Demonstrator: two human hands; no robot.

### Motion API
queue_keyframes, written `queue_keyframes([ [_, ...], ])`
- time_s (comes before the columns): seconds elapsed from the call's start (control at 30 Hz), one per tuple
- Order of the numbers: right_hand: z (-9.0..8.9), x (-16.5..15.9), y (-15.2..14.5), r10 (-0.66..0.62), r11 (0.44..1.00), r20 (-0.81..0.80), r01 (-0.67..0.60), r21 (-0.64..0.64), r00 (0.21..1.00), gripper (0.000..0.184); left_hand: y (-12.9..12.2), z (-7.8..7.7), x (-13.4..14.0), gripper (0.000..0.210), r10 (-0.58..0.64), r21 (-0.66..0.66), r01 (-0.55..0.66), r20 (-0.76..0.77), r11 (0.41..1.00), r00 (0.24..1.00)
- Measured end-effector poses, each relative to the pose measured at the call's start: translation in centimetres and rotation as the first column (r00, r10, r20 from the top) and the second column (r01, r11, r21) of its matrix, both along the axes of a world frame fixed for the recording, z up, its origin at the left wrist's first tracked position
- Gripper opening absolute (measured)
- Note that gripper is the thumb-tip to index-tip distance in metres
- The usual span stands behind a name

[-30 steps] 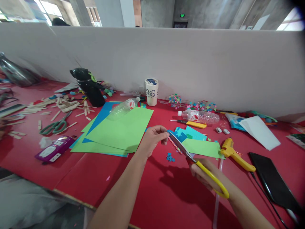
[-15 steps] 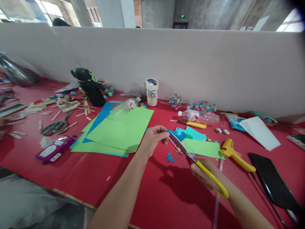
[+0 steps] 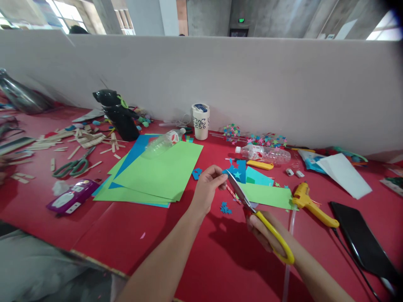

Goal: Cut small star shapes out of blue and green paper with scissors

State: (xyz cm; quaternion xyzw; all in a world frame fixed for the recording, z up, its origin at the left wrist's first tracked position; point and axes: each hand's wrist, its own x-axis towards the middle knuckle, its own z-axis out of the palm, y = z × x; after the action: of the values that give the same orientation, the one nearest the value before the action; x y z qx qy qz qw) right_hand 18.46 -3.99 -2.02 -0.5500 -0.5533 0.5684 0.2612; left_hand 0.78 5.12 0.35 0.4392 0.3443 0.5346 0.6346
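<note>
My left hand (image 3: 208, 186) is closed in a pinch at the edge of a piece of blue paper (image 3: 241, 167), which sticks out past the fingertips. A light blue star shape shows within the paper's outline. My right hand (image 3: 262, 233) grips scissors (image 3: 273, 235) with yellow handles, the blades pointing up and left to the left fingertips by the paper. Whether the blades are parted is hard to see. Below the fingertips lies a small pile of blue stars (image 3: 225, 208). A cut blue scrap (image 3: 197, 173) rests left of my left hand.
Green sheets (image 3: 157, 176) lie at left, an empty bottle (image 3: 162, 142) on them. A yellow glue gun (image 3: 311, 205) and black phone (image 3: 362, 239) are at right. Behind stand a white cup (image 3: 200, 121) and a black flask (image 3: 121, 117). Another person's hand (image 3: 3, 167) shows far left.
The blue paper has turned and risen, and now covers the cutter's blade end. My left hand has shifted slightly right, uncovering the blue scrap. The scissors have moved a little left.
</note>
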Motion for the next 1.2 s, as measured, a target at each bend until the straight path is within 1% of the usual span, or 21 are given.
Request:
queue_keyframes([
  [0.27,-0.8,-0.7,-0.5,-0.054,0.998,0.009,0.054,0.028,0.998,0.049,-0.5,0.0,0.5,0.015,0.02,-0.024,-0.02,0.033,1.0,0.999],
  [0.57,-0.7,-1.3,-0.7,-0.093,0.996,0.036,0.094,-0.002,0.995,0.053,-0.5,0.0,0.6,0.017,0.01,-0.064,-0.007,0.054,0.998,0.999],
  [0.73,-0.5,-1.1,-0.7,-0.076,0.996,0.035,0.075,0.044,0.996,0.052,-0.5,0.0,0.6,0.015,0.0,-0.064,0.004,0.057,0.998,0.998],
  [0.97,-0.1,-0.9,-0.3,-0.02,0.997,0.068,0.015,0.076,0.998,0.051,-0.4,0.1,0.3,0.011,0.022,0.024,-0.022,0.029,0.999,0.999],
  [1.07,-0.1,-0.9,-0.3,-0.01,0.995,0.057,0.005,0.101,0.998,0.051,-0.3,0.1,0.3,0.01,0.03,0.014,-0.031,0.041,0.999,0.999],
  [1.2,0.1,-0.9,-0.6,-0.006,0.996,0.028,0.003,0.087,1.0,0.052,-0.3,0.0,0.4,0.01,0.027,-0.012,-0.026,0.087,1.0,0.996],
])
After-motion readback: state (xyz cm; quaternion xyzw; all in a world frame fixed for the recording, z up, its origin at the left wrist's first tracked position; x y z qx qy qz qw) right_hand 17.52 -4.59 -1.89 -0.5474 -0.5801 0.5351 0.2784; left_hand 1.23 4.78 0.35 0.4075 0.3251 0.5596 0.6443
